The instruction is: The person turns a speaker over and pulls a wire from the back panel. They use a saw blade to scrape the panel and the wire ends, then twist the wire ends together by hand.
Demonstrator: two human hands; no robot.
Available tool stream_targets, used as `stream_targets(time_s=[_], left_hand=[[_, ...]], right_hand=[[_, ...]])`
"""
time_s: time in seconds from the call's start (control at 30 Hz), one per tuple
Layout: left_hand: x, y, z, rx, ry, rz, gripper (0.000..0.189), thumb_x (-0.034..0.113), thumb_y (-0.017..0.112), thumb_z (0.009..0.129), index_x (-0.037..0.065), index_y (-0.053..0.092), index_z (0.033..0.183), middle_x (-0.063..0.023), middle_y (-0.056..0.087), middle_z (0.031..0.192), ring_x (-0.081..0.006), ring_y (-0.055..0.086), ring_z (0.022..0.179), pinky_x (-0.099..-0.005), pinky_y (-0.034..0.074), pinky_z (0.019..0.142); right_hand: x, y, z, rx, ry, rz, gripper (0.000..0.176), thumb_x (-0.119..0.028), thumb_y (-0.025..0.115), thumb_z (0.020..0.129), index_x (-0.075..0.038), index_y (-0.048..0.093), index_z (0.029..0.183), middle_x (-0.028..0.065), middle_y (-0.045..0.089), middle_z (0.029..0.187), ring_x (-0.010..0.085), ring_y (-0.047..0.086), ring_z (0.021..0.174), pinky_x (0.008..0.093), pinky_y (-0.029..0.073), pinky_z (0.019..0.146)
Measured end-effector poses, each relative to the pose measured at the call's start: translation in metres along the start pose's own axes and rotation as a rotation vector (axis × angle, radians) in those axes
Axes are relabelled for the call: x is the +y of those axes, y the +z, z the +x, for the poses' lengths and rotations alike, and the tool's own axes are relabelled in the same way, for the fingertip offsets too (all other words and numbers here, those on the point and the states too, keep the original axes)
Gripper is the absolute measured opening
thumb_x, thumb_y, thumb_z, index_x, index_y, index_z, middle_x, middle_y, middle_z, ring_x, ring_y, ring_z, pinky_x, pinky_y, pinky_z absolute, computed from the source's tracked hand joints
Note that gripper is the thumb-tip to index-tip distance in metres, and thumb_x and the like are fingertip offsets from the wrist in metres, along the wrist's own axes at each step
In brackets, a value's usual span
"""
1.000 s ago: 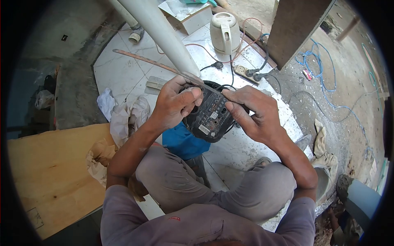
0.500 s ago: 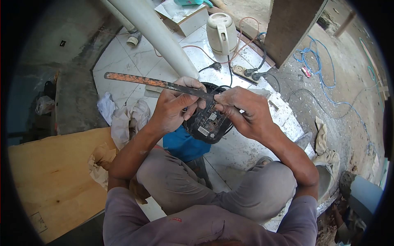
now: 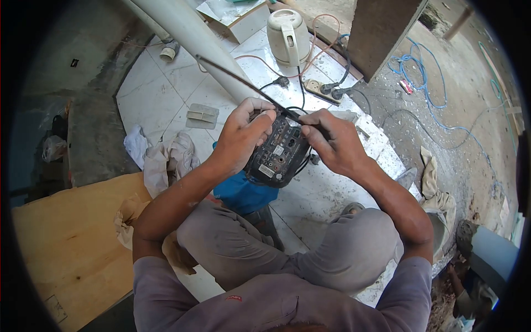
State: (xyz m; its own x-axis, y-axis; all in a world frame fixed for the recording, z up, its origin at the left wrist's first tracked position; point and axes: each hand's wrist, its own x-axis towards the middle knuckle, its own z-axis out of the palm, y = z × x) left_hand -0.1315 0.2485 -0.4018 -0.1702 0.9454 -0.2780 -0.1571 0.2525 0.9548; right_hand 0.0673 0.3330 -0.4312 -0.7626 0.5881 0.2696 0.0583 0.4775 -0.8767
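A long thin metal blade (image 3: pixel 235 79) is turned nearly edge-on, its far end pointing up and left over the white pipe. My left hand (image 3: pixel 246 128) is closed around its middle with thumb and bent fingers. At the blade's near end my right hand (image 3: pixel 334 138) pinches it between thumb and fingertips. Just below both hands is a black device (image 3: pixel 279 157) with a panel of small sockets, holes and pale labels. Its upper part is partly hidden by the hands and blade. Under it lies a blue bag or cloth (image 3: pixel 243 192).
A cream electric kettle (image 3: pixel 287 39) stands beyond the hands, near a power strip (image 3: pixel 322 90) with plugs. The thick white pipe (image 3: pixel 207 52) slants across the tiles. A trowel-like plate (image 3: pixel 202 116), plywood (image 3: pixel 77 243) and crumpled cloth (image 3: pixel 171 160) lie left; blue cord (image 3: pixel 426 83) lies right.
The blade has rolled from showing its flat orange face to nearly edge-on, and its far end has swung up. Both hands still hold it, and more of the black device shows.
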Motion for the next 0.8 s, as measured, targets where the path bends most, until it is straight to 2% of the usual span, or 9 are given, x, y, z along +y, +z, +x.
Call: stream_targets(time_s=[0.07,0.1,0.2,0.23,0.27,0.33,0.5,0.6,0.8], left_hand=[[-0.001,0.003,0.005,0.001,-0.065,0.037,0.019,0.015,0.057,0.092,0.002,0.052,0.106,-0.0023,0.053,0.077,-0.0061,0.044,0.065,-0.0187,0.036,0.057],[0.000,0.007,0.007,-0.001,-0.066,0.034,0.019,0.015,0.057,0.092,0.002,0.052,0.106,-0.0023,0.053,0.077,-0.0061,0.044,0.065,-0.0187,0.036,0.057],[0.000,0.019,0.015,0.031,-0.130,0.152,0.021,0.016,0.057,0.093,0.002,0.051,0.107,-0.0025,0.054,0.080,-0.0062,0.047,0.069,-0.0190,0.037,0.059],[-0.003,0.021,0.018,0.014,-0.138,0.115,0.022,0.017,0.057,0.093,0.002,0.052,0.107,-0.0031,0.055,0.083,-0.0071,0.049,0.072,-0.0191,0.037,0.060],[-0.005,0.023,0.021,-0.002,-0.148,0.079,0.022,0.018,0.057,0.093,0.002,0.052,0.108,-0.0038,0.056,0.086,-0.0080,0.050,0.075,-0.0191,0.038,0.060],[-0.003,0.020,0.023,-0.084,-0.157,0.001,0.023,0.020,0.058,0.093,0.004,0.052,0.108,-0.0046,0.056,0.090,-0.0096,0.052,0.080,-0.0203,0.039,0.063],[-0.008,0.011,0.023,-0.349,-0.174,-0.180,0.023,0.027,0.060,0.092,0.012,0.049,0.105,-0.0052,0.054,0.100,-0.0161,0.054,0.092,-0.0271,0.041,0.071],[-0.007,0.013,0.021,-0.428,-0.154,-0.213,0.020,0.027,0.060,0.092,0.012,0.049,0.102,-0.0058,0.054,0.101,-0.0173,0.054,0.094,-0.0275,0.041,0.071],[-0.005,0.020,0.012,-0.454,-0.127,-0.215,0.017,0.024,0.058,0.093,0.011,0.050,0.102,-0.0079,0.055,0.102,-0.0175,0.054,0.093,-0.0286,0.041,0.073]], right_hand=[[0.012,-0.005,-0.011,0.112,0.240,0.079,0.018,-0.010,0.055,0.090,-0.001,0.055,0.106,0.0147,0.062,0.077,0.0246,0.065,0.070,0.0353,0.049,0.062],[0.022,-0.006,-0.019,0.137,0.269,0.128,0.021,-0.009,0.054,0.091,0.000,0.052,0.109,0.0132,0.063,0.076,0.0206,0.064,0.067,0.0345,0.050,0.061],[0.030,-0.003,-0.044,0.126,0.355,0.163,0.023,-0.009,0.055,0.090,0.000,0.051,0.111,0.0128,0.064,0.078,0.0198,0.064,0.067,0.0326,0.050,0.062],[0.033,-0.003,-0.052,0.098,0.291,0.150,0.025,-0.007,0.052,0.093,0.005,0.048,0.114,0.0103,0.066,0.087,0.0118,0.061,0.064,0.0259,0.051,0.055],[0.033,-0.003,-0.058,0.108,0.294,0.152,0.025,-0.007,0.052,0.093,0.005,0.048,0.114,0.0103,0.066,0.087,0.0118,0.061,0.064,0.0259,0.051,0.055],[0.034,-0.004,-0.066,0.198,0.160,0.072,0.022,-0.005,0.056,0.088,0.000,0.057,0.110,0.0132,0.065,0.080,0.0184,0.063,0.062,0.0295,0.050,0.061],[0.042,-0.008,-0.079,0.290,0.220,0.320,0.023,-0.006,0.058,0.087,0.002,0.059,0.109,0.0117,0.067,0.085,0.0131,0.061,0.065,0.0259,0.049,0.060],[0.044,-0.011,-0.080,0.286,0.229,0.393,0.023,-0.006,0.059,0.087,0.003,0.060,0.108,0.0107,0.067,0.087,0.0119,0.061,0.067,0.0254,0.049,0.061],[0.057,-0.015,-0.084,0.265,0.019,0.307,0.023,-0.002,0.061,0.084,0.002,0.062,0.106,0.0118,0.066,0.085,0.0148,0.062,0.066,0.0253,0.049,0.061]])
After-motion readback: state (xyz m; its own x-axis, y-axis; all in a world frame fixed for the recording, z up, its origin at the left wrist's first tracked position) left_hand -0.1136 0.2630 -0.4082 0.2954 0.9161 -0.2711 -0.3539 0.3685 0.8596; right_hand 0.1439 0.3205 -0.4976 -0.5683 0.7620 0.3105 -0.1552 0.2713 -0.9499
